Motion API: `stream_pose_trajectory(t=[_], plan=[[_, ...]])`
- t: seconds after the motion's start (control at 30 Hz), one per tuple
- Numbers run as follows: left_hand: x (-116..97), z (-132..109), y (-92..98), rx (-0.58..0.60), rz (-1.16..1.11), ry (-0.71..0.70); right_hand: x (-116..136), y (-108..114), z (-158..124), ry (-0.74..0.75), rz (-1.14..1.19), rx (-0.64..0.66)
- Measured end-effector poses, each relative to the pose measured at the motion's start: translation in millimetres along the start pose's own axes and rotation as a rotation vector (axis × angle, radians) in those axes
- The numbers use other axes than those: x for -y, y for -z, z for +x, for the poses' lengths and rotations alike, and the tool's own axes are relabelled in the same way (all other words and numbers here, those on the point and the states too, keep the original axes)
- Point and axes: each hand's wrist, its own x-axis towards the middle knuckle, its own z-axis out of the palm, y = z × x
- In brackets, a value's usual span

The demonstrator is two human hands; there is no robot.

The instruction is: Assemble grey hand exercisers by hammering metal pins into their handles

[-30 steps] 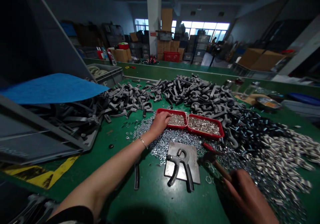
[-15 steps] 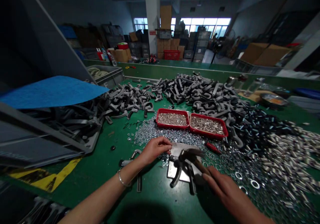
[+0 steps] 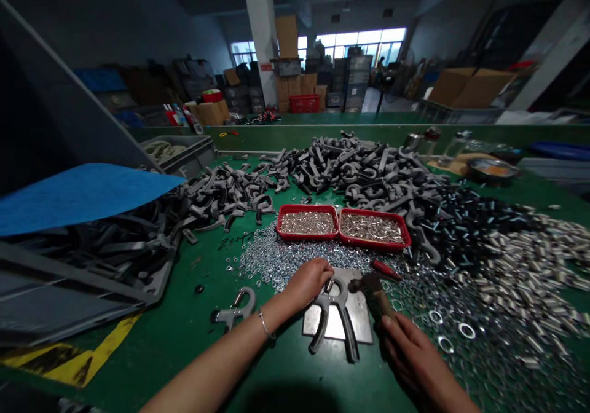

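Observation:
A grey spring clamp with black-lined handles lies on a metal plate, its handles spread toward me. My left hand is closed at the clamp's upper left, fingertips pinched by its jaw; whatever they hold is hidden. My right hand is wrapped round the wooden handle of a hammer, whose head is right of the clamp, over the plate's edge. Left of my forearm lies a second spring clamp, partly covered by the arm.
Behind the plate stand two red trays of small metal pins, with loose nuts around them. A red-handled tool lies near. Grey clamp parts are heaped behind; washers and metal sleeves spread rightward. A grey crate stands left.
The hammer head has moved off the clamp to the right. My left hand has moved rightward to the clamp's jaw and closed more. The view has shifted slightly.

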Motion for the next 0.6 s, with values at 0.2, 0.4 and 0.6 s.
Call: stream_pose_trajectory(t=[0.2,0.4,0.6], plan=[[5.6,-2.7,-5.4,-0.001,0.092,-0.030,-8.2,3.3,3.3,-0.072,-0.012,0.083],[4.3,-8.6,-14.4,-0.006,0.253,-0.123,-11.6,3.8,4.4,-0.065,-0.003,0.115],[9.1,-8.9,-18.1,0.055,0.338,-0.265,8.4,-0.1,-1.5,0.039,-0.191,0.060]])
